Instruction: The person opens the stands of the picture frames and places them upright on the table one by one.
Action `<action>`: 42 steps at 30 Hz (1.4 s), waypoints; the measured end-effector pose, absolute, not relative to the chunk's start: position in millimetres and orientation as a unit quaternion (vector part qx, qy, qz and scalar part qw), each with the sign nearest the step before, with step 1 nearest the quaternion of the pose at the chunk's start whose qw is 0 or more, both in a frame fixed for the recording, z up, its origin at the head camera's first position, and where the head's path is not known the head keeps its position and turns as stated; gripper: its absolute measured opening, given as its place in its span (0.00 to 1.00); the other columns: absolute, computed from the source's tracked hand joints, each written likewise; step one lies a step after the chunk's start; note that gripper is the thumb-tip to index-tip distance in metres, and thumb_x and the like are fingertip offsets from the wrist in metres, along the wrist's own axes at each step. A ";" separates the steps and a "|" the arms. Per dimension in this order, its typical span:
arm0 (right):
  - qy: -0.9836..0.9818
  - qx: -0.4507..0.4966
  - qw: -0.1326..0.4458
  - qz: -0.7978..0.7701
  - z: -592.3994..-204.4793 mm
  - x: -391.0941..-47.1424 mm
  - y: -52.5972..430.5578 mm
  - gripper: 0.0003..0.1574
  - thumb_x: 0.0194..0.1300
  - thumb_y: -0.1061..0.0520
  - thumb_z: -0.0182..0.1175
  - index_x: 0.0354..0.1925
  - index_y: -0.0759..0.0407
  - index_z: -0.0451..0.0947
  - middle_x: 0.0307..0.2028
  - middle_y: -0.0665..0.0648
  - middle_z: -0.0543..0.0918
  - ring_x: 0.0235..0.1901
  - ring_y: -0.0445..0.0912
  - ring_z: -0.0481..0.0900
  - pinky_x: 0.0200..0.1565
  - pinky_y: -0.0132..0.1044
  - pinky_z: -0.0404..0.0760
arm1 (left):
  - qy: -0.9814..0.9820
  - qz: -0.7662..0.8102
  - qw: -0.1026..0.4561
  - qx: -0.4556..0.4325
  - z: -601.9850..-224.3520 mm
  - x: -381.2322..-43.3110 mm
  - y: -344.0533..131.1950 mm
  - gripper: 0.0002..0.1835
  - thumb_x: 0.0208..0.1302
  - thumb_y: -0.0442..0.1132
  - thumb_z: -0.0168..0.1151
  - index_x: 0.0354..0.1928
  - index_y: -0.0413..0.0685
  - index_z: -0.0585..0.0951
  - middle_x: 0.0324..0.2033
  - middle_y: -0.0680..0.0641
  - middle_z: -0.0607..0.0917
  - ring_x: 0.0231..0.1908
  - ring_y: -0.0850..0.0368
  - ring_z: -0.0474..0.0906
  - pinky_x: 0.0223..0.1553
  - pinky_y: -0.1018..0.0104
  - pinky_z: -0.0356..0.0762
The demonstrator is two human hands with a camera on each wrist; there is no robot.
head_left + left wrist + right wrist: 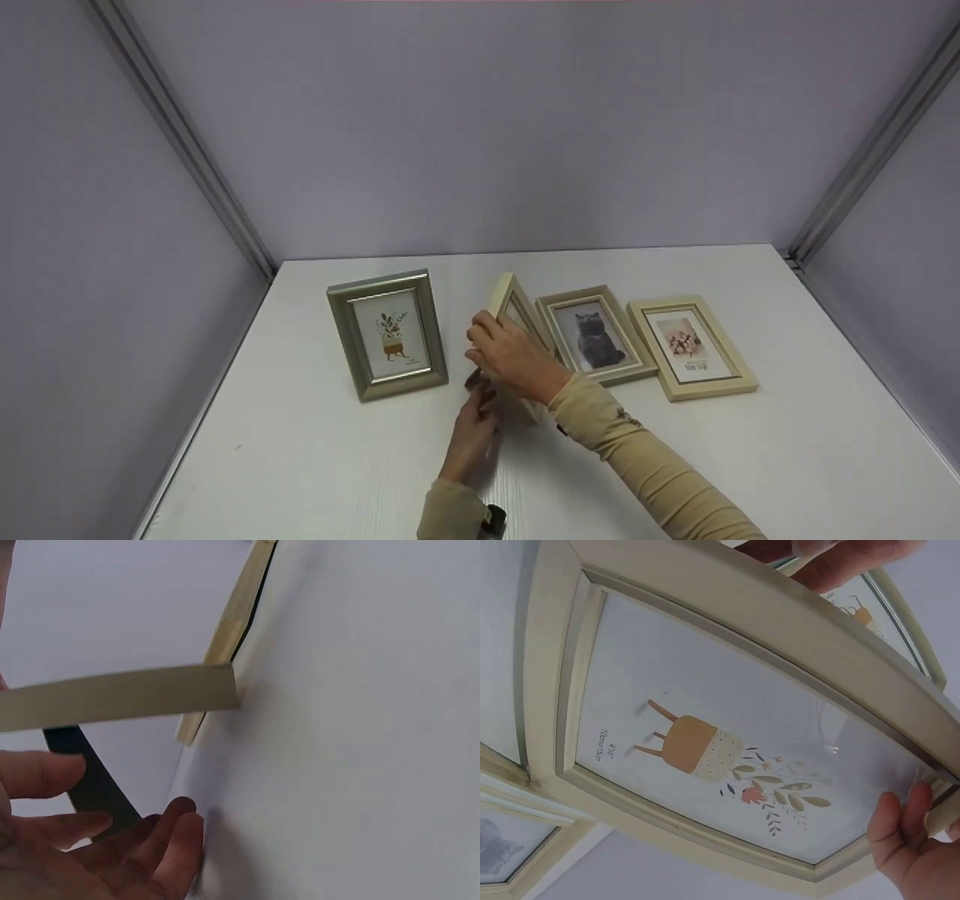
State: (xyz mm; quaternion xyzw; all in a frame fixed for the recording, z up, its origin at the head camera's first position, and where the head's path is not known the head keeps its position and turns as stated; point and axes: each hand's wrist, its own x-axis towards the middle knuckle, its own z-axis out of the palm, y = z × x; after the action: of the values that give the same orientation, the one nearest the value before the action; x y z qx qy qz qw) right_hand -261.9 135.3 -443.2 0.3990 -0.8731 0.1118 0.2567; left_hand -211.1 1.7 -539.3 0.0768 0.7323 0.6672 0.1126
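My right hand (517,356) pinches the edge of a cream picture frame (505,291) in the middle of the table, with the frame turned nearly edge-on to the head view. In the right wrist view, the frame's print shows an orange, legged planter with leaves (705,750), and the right fingers (889,836) hold one corner. Behind the frame is my left hand (472,431), its fingers loosely bent and spread beside the dark back stand (94,784). No firm hold by that hand shows in the left wrist view.
Left of the hands stands a silvery-green picture frame (346,330) with a plant print. To the right are a frame with a grey cat (551,322) and a pale frame with pink flowers (724,330). Walls border the white table (300,465) at back and sides.
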 end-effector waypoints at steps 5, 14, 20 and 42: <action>-0.865 0.411 0.244 0.153 -440.6 -263.1 141.1 0.11 0.76 0.58 0.55 0.48 0.66 0.77 0.48 0.63 0.78 0.42 0.52 0.79 0.44 0.43 0.82 | 0.753 0.636 0.092 0.141 -538.5 -209.9 7.3 0.26 0.66 0.29 0.58 0.65 0.29 0.71 0.58 0.32 0.78 0.56 0.36 0.78 0.53 0.48 0.79; -0.864 0.300 0.299 0.273 -437.1 -276.1 168.5 0.15 0.77 0.64 0.51 0.57 0.70 0.74 0.57 0.68 0.75 0.52 0.59 0.77 0.52 0.53 0.79 | 0.767 0.622 0.055 0.148 -537.5 -210.8 20.4 0.22 0.68 0.38 0.65 0.60 0.33 0.76 0.49 0.40 0.84 0.49 0.45 0.82 0.49 0.53 0.81; -0.880 0.199 0.248 0.354 -449.9 -280.7 178.3 0.23 0.77 0.65 0.50 0.66 0.72 0.67 0.62 0.69 0.70 0.63 0.63 0.68 0.62 0.60 0.69 | 0.788 0.605 -0.038 0.102 -535.4 -214.6 24.8 0.25 0.68 0.41 0.68 0.61 0.35 0.74 0.50 0.41 0.83 0.49 0.47 0.81 0.50 0.54 0.80; -0.886 0.103 0.073 0.446 -489.7 -278.6 193.8 0.38 0.73 0.66 0.51 0.75 0.76 0.51 0.70 0.78 0.61 0.70 0.70 0.60 0.68 0.63 0.59 | 0.830 0.524 -0.139 0.130 -529.5 -217.1 20.0 0.23 0.73 0.40 0.63 0.62 0.33 0.74 0.49 0.43 0.75 0.52 0.45 0.75 0.52 0.50 0.77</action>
State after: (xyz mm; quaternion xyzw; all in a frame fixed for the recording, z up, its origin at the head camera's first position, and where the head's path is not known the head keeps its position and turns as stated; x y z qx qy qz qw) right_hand -278.6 193.8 -489.7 0.1027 -0.8859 0.4464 0.0733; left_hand -217.1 20.0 -529.5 0.1300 0.8305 0.5236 -0.1387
